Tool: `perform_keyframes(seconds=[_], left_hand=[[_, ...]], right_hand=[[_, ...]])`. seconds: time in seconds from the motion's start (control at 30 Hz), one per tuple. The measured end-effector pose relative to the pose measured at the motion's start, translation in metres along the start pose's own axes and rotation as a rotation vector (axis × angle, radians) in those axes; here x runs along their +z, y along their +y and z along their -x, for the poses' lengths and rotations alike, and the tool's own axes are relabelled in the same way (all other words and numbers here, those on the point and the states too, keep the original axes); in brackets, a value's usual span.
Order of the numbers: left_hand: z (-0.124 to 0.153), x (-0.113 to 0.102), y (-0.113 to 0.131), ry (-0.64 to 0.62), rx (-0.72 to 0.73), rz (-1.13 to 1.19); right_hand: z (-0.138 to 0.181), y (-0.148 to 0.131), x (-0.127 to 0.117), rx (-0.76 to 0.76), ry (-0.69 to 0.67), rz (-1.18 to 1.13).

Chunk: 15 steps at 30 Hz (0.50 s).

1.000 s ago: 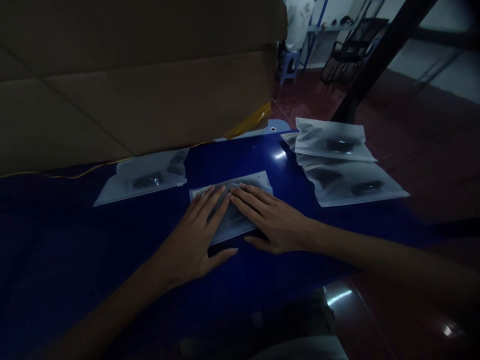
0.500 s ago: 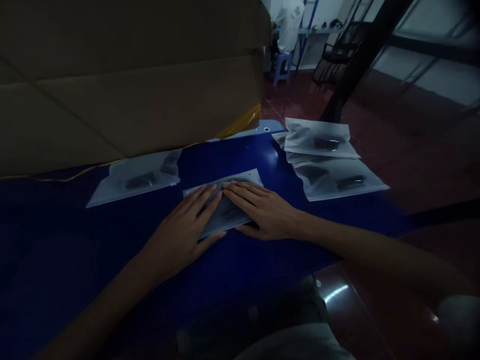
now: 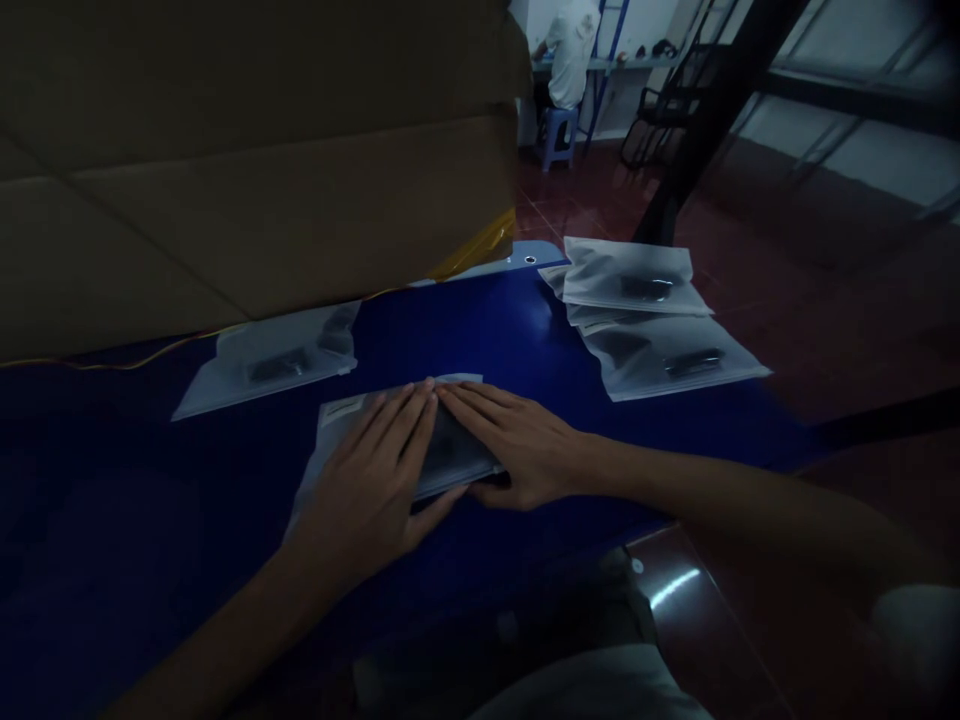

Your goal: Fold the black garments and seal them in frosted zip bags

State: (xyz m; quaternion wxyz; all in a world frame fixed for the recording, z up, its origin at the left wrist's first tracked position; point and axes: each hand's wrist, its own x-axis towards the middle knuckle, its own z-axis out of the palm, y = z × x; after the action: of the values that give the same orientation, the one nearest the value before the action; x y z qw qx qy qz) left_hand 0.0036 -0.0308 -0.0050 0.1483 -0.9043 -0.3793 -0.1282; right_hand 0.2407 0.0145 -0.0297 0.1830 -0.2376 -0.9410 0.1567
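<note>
A frosted plastic pouch [image 3: 341, 415] with a dark item inside lies on the blue table [image 3: 465, 330] in front of me. My left hand [image 3: 375, 480] lies flat on it, fingers stretched out. My right hand [image 3: 510, 440] also presses flat on the pouch's right part, fingers together and extended, fingertips touching those of the left hand. Neither hand grips anything.
Another pouch [image 3: 270, 360] lies to the left at the back. A stack of pouches [image 3: 645, 320] sits at the table's right edge. A large cardboard box [image 3: 247, 160] stands at the back. A yellow wire [image 3: 135, 355] runs under it. A person [image 3: 570, 45] sits far off.
Both hands have slid the pouch toward me and to the left while staying flat on it. The view shifted slightly.
</note>
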Motion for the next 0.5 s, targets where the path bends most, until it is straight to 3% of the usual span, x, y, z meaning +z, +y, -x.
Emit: perform_keyframes(seconds=[0.1, 0.27, 0.5], left_hand=[[0.003, 0.003, -0.007, -0.079, 0.011, 0.03], [0.012, 0.0, -0.023, -0.168, -0.153, 0.113], [0.016, 0.004, -0.032, -0.212, -0.11, 0.236]], right_hand=[[0.001, 0.003, -0.005, -0.002, -0.023, -0.086], [0.003, 0.003, -0.012, -0.015, 0.024, -0.107], [0.002, 0.007, -0.009, 0.184, -0.008, -0.035]])
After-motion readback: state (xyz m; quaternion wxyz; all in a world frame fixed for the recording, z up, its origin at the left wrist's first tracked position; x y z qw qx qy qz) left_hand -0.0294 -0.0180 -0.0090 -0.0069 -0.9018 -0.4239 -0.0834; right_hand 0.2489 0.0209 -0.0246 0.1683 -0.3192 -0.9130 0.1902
